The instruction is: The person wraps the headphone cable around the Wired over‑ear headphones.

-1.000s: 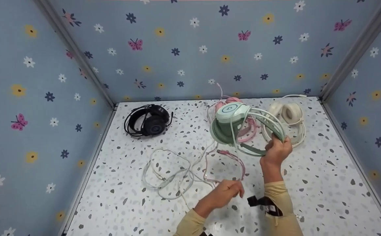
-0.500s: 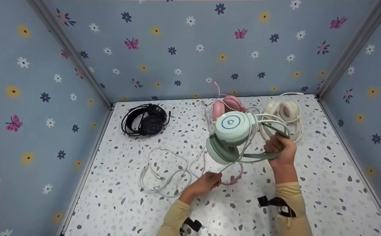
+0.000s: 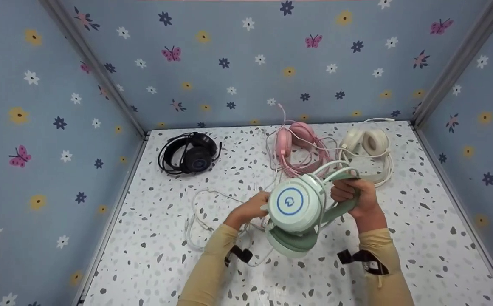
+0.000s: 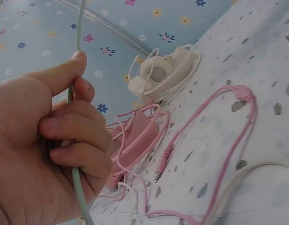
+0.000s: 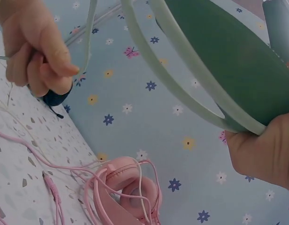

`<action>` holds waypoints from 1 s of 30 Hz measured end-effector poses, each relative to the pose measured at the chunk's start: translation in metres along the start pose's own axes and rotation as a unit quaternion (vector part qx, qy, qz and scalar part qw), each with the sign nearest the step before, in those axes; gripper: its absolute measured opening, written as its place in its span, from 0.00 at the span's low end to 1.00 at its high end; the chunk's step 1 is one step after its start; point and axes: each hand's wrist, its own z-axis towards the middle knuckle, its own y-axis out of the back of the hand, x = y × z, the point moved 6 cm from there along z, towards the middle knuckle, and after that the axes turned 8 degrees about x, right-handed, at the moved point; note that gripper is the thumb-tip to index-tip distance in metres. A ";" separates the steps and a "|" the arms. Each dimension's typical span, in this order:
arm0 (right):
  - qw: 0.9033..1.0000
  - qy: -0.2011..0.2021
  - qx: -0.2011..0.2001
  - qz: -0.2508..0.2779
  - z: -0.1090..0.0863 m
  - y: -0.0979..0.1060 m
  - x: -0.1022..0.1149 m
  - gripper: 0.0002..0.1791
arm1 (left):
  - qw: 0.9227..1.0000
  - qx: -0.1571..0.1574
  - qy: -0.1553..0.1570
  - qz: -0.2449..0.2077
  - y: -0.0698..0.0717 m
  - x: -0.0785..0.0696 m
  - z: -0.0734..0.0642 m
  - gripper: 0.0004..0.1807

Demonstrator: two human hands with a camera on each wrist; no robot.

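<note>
Pale green headphones [image 3: 295, 205] hang above the table, ear cups toward the left. My right hand [image 3: 360, 199] grips them by the headband; in the right wrist view that hand [image 5: 268, 152] shows only in part below the green band [image 5: 228, 56]. My left hand [image 3: 251, 207] is just left of the near ear cup, which partly covers its fingertips. Seen from the left wrist, this hand [image 4: 64, 131] holds a thin pale green cable [image 4: 80, 194] between thumb and curled fingers. Loose pale cable [image 3: 195, 212] lies on the table beyond the left forearm.
Black headphones [image 3: 197, 159] lie at the back left. Pink headphones [image 3: 284, 143] with their cable are at the back middle, and cream headphones [image 3: 376, 142] at the back right. Flower-patterned walls [image 3: 246, 76] enclose the speckled table [image 3: 424, 238] on three sides.
The green headphones have come down and nearer, showing more of the pink pair behind. My left hand has moved up beside the ear cup after taking hold of the cable.
</note>
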 end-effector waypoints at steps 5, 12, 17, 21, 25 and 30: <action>0.996 -0.037 0.037 -0.070 0.003 -0.005 0.001 0.13 | 0.992 0.111 0.057 -0.013 0.027 -0.011 -0.001 0.11; 0.984 -0.033 -0.017 -0.176 0.004 -0.005 0.006 0.16 | 0.972 0.113 0.148 0.143 0.057 -0.030 -0.013 0.23; 0.947 -0.045 -0.100 -0.301 0.003 0.000 0.002 0.14 | 0.909 -0.041 0.157 0.384 0.064 -0.070 -0.006 0.31; 0.873 -0.053 -0.188 -0.447 0.007 0.002 -0.002 0.12 | 0.857 -0.085 0.170 0.479 0.063 -0.103 -0.001 0.31; 0.765 -0.023 -0.258 -0.590 0.014 -0.011 0.004 0.11 | 0.833 -0.088 0.170 0.520 0.056 -0.133 0.004 0.26; 0.638 0.063 -0.342 -0.686 0.014 -0.032 0.011 0.07 | 0.811 -0.149 0.161 0.543 0.040 -0.160 -0.002 0.22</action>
